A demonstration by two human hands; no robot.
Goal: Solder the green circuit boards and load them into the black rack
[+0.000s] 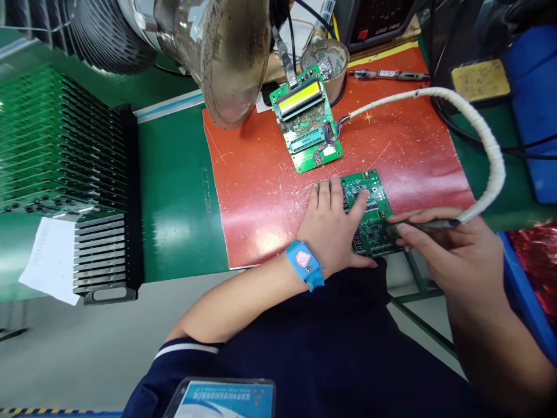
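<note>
A green circuit board with digit displays lies at the front edge of the red mat. My left hand, wearing a blue wrist strap, rests over the board's left part with its fingers spread. In my right hand is a dark, slim probe, pinched between thumb and fingers, its tip at the board's right side. The exact contact is hidden by the fingers. From the probe a white-wrapped cable loops back to a green programmer board with a lit yellow screen and a teal chip socket.
At left stands a black rack of upright green boards. A fume-extraction hood hangs above the red mat. Farther back are a cup, a pen and a yellow sponge. A blue bin is at right.
</note>
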